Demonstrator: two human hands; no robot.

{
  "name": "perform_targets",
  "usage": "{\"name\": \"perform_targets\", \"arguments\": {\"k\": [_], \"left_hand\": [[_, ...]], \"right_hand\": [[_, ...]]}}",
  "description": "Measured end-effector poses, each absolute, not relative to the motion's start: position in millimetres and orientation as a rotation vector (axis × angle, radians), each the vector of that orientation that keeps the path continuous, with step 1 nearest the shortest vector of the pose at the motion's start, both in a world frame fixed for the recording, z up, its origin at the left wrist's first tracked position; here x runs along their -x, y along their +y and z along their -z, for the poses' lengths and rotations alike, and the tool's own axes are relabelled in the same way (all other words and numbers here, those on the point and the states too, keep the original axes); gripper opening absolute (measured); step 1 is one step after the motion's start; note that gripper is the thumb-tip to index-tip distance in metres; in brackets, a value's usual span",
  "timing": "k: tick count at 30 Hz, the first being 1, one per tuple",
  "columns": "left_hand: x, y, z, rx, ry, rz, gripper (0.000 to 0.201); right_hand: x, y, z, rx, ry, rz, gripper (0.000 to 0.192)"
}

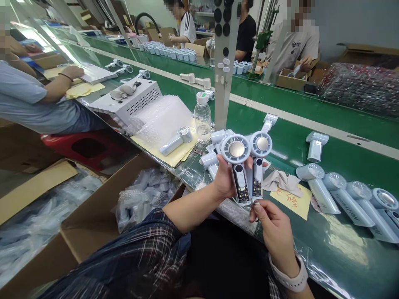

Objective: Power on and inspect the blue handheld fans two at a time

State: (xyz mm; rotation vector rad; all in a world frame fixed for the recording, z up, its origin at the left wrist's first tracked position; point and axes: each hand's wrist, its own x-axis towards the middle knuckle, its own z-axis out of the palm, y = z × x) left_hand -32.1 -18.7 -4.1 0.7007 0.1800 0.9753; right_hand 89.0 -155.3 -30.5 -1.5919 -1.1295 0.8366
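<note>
My left hand (225, 177) is wrapped round two light-blue handheld fans side by side, a nearer fan (240, 182) and a farther fan (257, 176). Both are tilted up, with round silver-centred heads at the top and dark windows on the handles showing circuit parts. Just below the handle ends, my right hand (274, 224) is closed, fingertips pinched together close to the farther fan's base. Whatever is between those fingertips is too small to make out. Behind the held fans, more fan pieces (209, 160) lie on the green bench.
Several fans (349, 199) lie in a row at right, near a grey cloth (283, 182) on yellow paper (299, 203). A water bottle (202, 120) stands beside bubble wrap (165, 114). Below left is a cardboard box (90, 224) of bagged items. Co-workers sit along the line.
</note>
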Motion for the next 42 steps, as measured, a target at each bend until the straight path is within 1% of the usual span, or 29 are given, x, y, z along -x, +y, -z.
{"name": "perform_targets", "arguments": {"k": [2,3,4,5,6,8,10,14,17,19,22,25,29,34,36,42], "left_hand": [[37,-16,2,-0.746,0.191,-1.015,0.084],[40,-16,1,-0.807,0.197,-1.006,0.079],[45,-17,-1,-0.901,0.199,-0.972,0.073],[49,-17,-3,-1.034,0.186,-0.912,0.067],[54,-19,-5,-1.194,0.161,-0.842,0.063],[64,-21,-8,-1.496,0.097,-0.707,0.058],[72,-22,-6,-1.592,0.096,-0.635,0.056],[70,-20,14,-1.159,0.385,-0.735,0.062],[62,-25,20,-0.919,0.368,-0.710,0.062],[58,-32,15,-0.887,0.268,-0.638,0.060],[54,-41,6,-0.906,0.231,-0.590,0.061],[50,-46,7,-0.958,0.251,-0.618,0.056],[51,-45,14,-1.078,0.166,-0.580,0.049],[59,-40,10,-1.138,0.174,-0.597,0.047],[62,-38,7,-1.130,0.157,-0.570,0.045],[60,-38,11,-1.110,0.137,-0.539,0.047]], "right_hand": [[-98,-153,36,1.686,-1.093,-0.626,0.051],[-102,-153,38,1.678,-1.052,-0.544,0.056],[-105,-154,40,1.624,-1.011,-0.531,0.064],[-107,-156,42,1.539,-0.980,-0.581,0.070],[-109,-159,43,1.446,-0.962,-0.672,0.071],[-113,-168,43,1.321,-0.943,-0.820,0.066],[-118,-175,40,1.317,-0.938,-0.834,0.062],[-128,-173,34,1.275,-0.854,-0.726,0.063],[-130,-161,36,1.269,-0.661,-0.718,0.057],[-130,-157,38,1.276,-0.591,-0.768,0.050],[-128,-160,37,1.274,-0.648,-0.850,0.039],[-125,-166,32,1.247,-0.725,-0.938,0.034],[-118,-167,25,1.200,-0.703,-0.990,0.036],[-114,-163,25,1.226,-0.717,-0.993,0.038],[-113,-162,25,1.246,-0.756,-0.996,0.040],[-112,-162,22,1.226,-0.695,-1.026,0.047]]}}
